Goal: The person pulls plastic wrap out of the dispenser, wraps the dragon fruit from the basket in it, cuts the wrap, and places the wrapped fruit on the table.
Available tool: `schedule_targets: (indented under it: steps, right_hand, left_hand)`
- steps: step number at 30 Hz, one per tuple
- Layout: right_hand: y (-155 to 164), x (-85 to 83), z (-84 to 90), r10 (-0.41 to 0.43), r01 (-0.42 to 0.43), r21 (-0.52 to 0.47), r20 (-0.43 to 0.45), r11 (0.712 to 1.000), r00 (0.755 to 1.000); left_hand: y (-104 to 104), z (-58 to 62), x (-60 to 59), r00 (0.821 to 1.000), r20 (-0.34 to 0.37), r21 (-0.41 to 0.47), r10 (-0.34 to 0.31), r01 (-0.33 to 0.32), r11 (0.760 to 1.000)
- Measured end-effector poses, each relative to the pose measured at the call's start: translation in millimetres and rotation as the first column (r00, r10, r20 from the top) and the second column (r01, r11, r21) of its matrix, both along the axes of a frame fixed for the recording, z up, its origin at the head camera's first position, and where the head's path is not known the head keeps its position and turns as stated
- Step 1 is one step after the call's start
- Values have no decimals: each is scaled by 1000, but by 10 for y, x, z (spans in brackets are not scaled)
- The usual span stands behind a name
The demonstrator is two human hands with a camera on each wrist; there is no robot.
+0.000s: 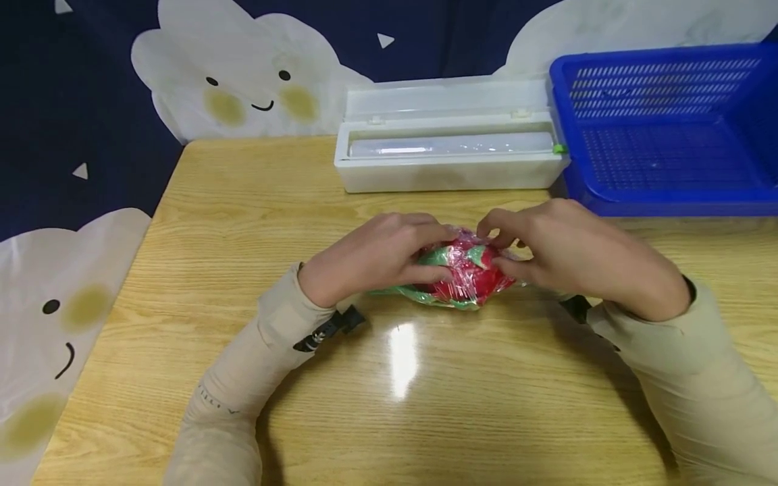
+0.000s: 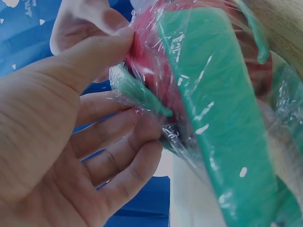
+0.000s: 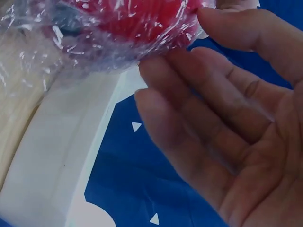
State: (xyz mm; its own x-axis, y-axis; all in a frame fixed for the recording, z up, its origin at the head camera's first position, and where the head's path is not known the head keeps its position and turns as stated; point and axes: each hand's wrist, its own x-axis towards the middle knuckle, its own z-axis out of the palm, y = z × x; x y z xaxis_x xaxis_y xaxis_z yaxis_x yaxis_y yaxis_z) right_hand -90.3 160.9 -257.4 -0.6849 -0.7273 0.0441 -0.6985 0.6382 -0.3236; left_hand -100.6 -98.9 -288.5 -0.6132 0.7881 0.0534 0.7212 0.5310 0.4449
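Observation:
A rounded red thing with green pointed flaps (image 1: 471, 273), like a dragon fruit, lies on the table wrapped in crinkled cling film (image 3: 99, 56). Under the same film, a broad flat green piece (image 2: 215, 99) shows in the left wrist view. My left hand (image 1: 379, 256) grips the wrapped bundle from its left side, thumb nearer me and fingers on the far side. From the right, my right hand (image 1: 568, 250) holds the bundle between thumb and curved fingers, at the film's upper edge. The bundle's underside is hidden.
Behind the hands stands a white box (image 1: 450, 177), lid raised, holding a roll of clear film (image 1: 450, 145) with a green tip at its right end. A blue plastic basket (image 1: 668, 206) adjoins it at the back right. A cloud-patterned dark blue cloth (image 1: 425, 40) borders the wooden table (image 1: 462, 405).

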Motion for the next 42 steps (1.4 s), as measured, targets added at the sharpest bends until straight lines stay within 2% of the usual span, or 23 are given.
schedule_targets:
  steps: [5, 11, 14, 17, 21, 23, 26, 29, 32, 33, 37, 42]
  right_hand:
    - [-13, -15, -1, 5, -4, -27, 26, 1000, 1000]
    - [-47, -18, -74, -79, 80, -4, 73, 997, 994]
    - [-84, -21, -148, -106, 105, 17, 144, 994, 984]
    - [-123, -27, -220, -100, 92, 43, 225, 995, 969]
    - [-152, -35, -285, -87, 68, 76, 278, 995, 957]
    - [-150, -37, -305, -90, 67, 92, 287, 994, 954]
    - [-140, -46, -329, -99, 69, 105, 305, 992, 947]
    - [-132, -58, -349, -106, 74, 110, 324, 991, 940]
    - [-133, -77, -357, -122, 86, 120, 335, 989, 934]
    - [-133, -84, -359, -132, 94, 128, 337, 987, 932]
    - [-104, -129, -352, -181, 117, 202, 335, 972, 925]
    - [-64, -187, -341, -239, 136, 310, 321, 941, 917]
  left_hand:
    - [-41, -7, 12, 999, -50, -14, -21, 20, 1000]
    - [-68, -11, 32, 999, -36, -28, -29, 28, 999]
    - [-76, 4, 44, 999, -27, -30, -25, 24, 999]
    - [-87, 23, 36, 999, -27, -17, -25, 25, 1000]
    - [-128, 57, -14, 999, -44, -37, 28, -29, 999]
    - [-154, 68, -46, 997, -11, -89, 72, -73, 993]
    - [-185, 57, -89, 985, 119, -206, 128, -102, 973]
    - [-205, 1, -122, 946, 277, -297, 168, -81, 951]
    - [-221, -84, -153, 914, 369, -333, 170, -41, 942]
    - [-229, -111, -160, 906, 386, -337, 171, -34, 941]
    - [-259, -200, -169, 903, 392, -351, 173, -27, 936]
    - [-359, -279, -135, 913, 355, -364, 202, -64, 929]
